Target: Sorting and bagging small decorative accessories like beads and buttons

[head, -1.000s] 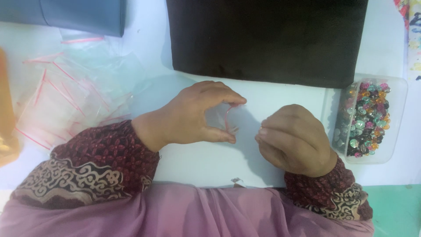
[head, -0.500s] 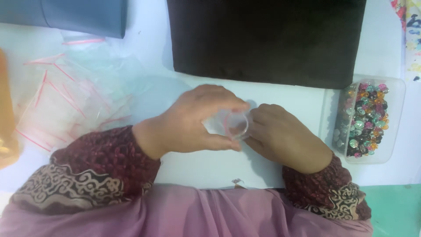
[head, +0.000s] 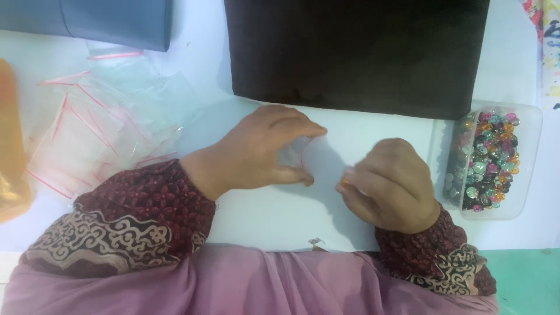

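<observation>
A small clear bag [head: 294,156] is pinched open between thumb and fingers of the left hand [head: 262,151]; a bead is gripped in the right hand [head: 388,184], fingers clenched, beside the bead tub [head: 528,169].

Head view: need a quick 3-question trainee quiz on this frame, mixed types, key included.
1. True or false: the left hand pinches a small clear bag between thumb and fingers.
2. The clear tub of beads lies nearest which hand?
A. left
B. right
3. Fill in: the pile of clear bags has ___ strips.

Key: 1 true. 2 B, the right hand. 3 red.
</observation>
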